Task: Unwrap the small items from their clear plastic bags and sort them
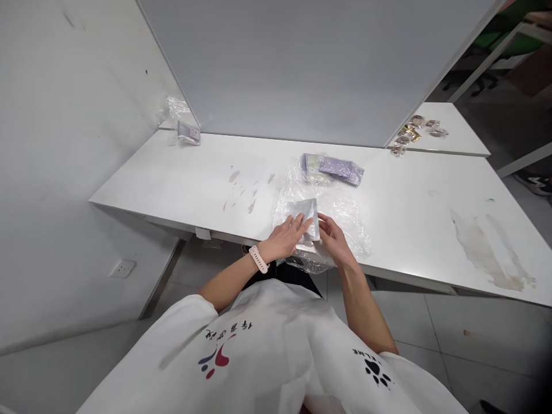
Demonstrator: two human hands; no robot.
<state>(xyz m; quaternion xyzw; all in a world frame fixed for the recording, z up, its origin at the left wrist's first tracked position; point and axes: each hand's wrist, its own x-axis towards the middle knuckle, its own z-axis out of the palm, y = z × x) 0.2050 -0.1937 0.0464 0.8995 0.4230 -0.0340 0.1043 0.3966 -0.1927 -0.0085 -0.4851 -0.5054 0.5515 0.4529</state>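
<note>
Nearest you: your white printed T-shirt (267,351), filling the bottom of the view, soft cloth with a red-and-blue mark and a black paw print.
Left wrist: pale pink strap watch (258,259).
Left hand (287,237): fingers laid flat and spread over the near left corner of the flat silvery-white foil pouch (305,215), pressing rather than clenching.
Pouch: squarish, matte, thin, lying on the crinkled clear plastic sheet (345,221) at the table's near edge; from your left fingertips it runs toward 1 o'clock.
Right hand (334,238): fingertips pinch the pouch's near right edge; how firmly, you cannot tell. Both hands touch it, neither clearly nearer.
Table: long white laminate table (409,201), scuffed with grey-brown smears.
At 12 o'clock of the pouch: purple and pale green packets in clear wrap (332,168), well apart from your fingers.
Far at 10 o'clock: small clear-bagged packet (188,133) by the wall.
Far at 2 o'clock: gold and brown wrapped pieces (414,129).
</note>
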